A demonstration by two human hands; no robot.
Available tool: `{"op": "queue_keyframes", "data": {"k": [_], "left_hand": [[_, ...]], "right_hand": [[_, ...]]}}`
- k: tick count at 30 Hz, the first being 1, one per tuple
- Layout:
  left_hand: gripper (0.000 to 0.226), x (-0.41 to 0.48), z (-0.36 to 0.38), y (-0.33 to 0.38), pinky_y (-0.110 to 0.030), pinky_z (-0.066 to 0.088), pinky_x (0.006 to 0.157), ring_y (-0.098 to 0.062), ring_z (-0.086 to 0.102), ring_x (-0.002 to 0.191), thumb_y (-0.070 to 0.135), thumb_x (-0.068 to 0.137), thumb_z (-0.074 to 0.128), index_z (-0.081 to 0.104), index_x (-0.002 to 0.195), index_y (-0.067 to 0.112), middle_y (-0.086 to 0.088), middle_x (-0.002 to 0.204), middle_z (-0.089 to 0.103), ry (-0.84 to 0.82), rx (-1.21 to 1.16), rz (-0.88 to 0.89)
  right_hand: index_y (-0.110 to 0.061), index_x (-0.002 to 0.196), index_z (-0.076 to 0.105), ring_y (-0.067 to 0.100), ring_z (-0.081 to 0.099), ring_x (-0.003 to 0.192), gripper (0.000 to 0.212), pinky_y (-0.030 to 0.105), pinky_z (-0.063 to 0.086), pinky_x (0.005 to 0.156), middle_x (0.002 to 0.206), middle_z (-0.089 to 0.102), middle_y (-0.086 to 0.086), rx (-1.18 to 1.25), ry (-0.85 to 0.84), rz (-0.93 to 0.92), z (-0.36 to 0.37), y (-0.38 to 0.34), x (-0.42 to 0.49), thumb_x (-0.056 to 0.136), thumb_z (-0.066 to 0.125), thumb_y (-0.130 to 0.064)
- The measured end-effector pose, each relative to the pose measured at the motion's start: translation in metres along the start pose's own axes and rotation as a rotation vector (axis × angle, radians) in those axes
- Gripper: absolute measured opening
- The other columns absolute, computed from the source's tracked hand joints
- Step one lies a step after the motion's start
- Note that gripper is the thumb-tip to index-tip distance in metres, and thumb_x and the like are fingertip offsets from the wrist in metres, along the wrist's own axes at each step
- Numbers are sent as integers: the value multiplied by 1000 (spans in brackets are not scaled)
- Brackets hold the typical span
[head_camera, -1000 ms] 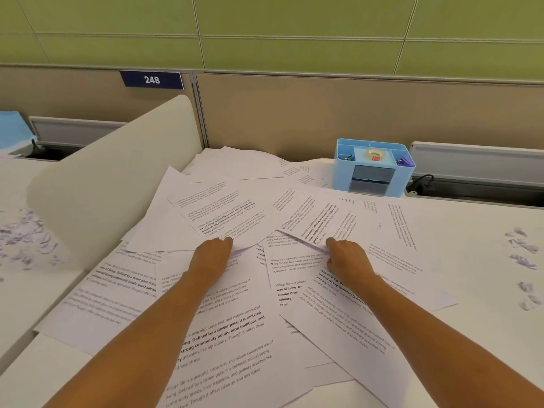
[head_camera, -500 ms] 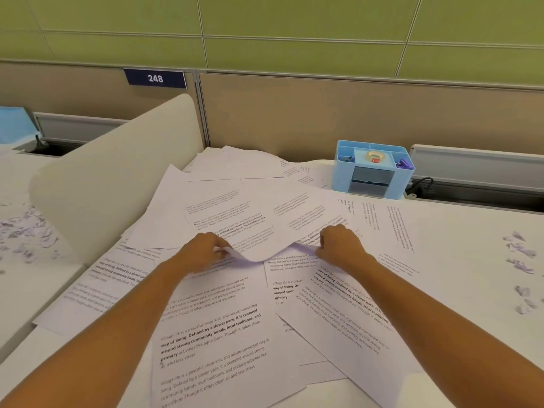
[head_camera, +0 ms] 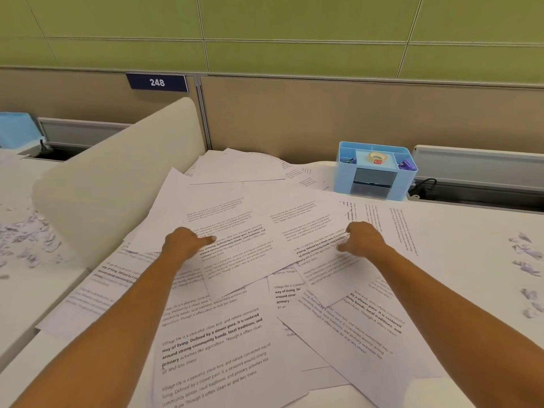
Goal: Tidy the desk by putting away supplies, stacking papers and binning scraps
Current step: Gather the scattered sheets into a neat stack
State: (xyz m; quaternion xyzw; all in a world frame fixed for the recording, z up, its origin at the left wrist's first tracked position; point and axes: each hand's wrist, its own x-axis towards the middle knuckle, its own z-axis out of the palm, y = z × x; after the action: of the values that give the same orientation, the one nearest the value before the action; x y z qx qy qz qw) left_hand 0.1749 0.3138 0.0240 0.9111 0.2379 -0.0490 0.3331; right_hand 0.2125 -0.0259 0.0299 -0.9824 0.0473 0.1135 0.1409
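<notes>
Several printed white sheets lie scattered and overlapping across the desk. My left hand [head_camera: 184,244] pinches the left edge of a bunch of upper sheets [head_camera: 265,228], thumb on top. My right hand [head_camera: 363,238] grips the right edge of the same bunch, fingers curled round it. The bunch is lifted slightly above the loose sheets below [head_camera: 223,343]. A light blue desk organiser [head_camera: 375,175] with a tape roll [head_camera: 376,156] and a purple clip stands at the back right.
Torn paper scraps [head_camera: 527,260] lie at the right of the desk, and more scraps [head_camera: 26,240] on the neighbouring desk at left. A cream curved divider [head_camera: 112,178] rises along the left side. A beige partition wall closes the back.
Both hands have moved apart along the upper sheets and taken hold of their side edges. The bunch has been pulled toward me and raised a little.
</notes>
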Motion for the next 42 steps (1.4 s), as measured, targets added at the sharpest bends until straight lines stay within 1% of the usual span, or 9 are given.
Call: {"op": "queue_keyframes", "data": {"k": [3,5,7,15,22,29,34,38,42], "left_hand": [[67,-2,19,9,-33,45,82,-26,55,98,66,75,58,51,91,1,-11,96,59,35,273,-46],[88,-2,30,14,-36,40,94,-31,47,117,70,71,58,45,118,-3,-19,120,53,44,333,-78],[103,-4,36,17,-37,37,100,-33,37,126,69,66,64,31,131,-4,-22,132,41,58,349,-110],[111,4,36,19,-35,36,101,-31,36,127,68,59,71,27,131,-3,-20,133,40,21,482,-138],[99,7,37,29,-31,44,94,-27,45,123,62,67,69,30,129,-5,-13,129,44,-7,491,-112],[108,8,42,23,-31,38,95,-28,39,122,69,56,72,33,127,-2,-17,129,42,50,473,-191],[111,1,42,26,-35,38,98,-30,32,125,53,59,81,21,133,-4,-23,133,30,63,295,-292],[104,2,41,30,-34,36,100,-29,33,125,47,59,82,25,130,-4,-22,133,34,41,249,-333],[101,2,39,32,-34,37,100,-29,35,125,41,62,83,25,130,-5,-19,132,38,31,204,-322]], "right_hand": [[-5,141,28,32,37,130,94,42,36,104,141,36,15,-79,-71,69,5,12,8,71,74,-50],[-3,141,26,32,36,130,99,42,36,106,141,36,16,-107,-87,74,9,15,13,70,72,-55],[-2,139,26,32,37,129,98,40,36,106,139,36,17,-152,-95,55,10,14,17,71,69,-58],[-2,138,27,30,32,131,105,37,29,108,140,34,17,-168,-131,81,-1,13,26,65,69,-64],[-5,138,26,34,37,129,114,45,34,108,140,38,15,28,-186,176,-1,14,35,52,86,-47],[-5,134,31,31,43,124,98,39,39,100,134,45,13,161,-204,170,-1,13,29,58,87,-32],[-11,133,28,29,53,112,93,39,44,90,123,53,9,97,-69,86,2,6,17,61,85,-29],[-15,131,34,20,52,84,61,30,42,69,109,58,5,68,113,69,2,1,8,80,69,-18],[-17,128,44,17,51,73,39,24,41,58,115,61,5,123,238,24,-6,0,3,90,55,-16]]}}
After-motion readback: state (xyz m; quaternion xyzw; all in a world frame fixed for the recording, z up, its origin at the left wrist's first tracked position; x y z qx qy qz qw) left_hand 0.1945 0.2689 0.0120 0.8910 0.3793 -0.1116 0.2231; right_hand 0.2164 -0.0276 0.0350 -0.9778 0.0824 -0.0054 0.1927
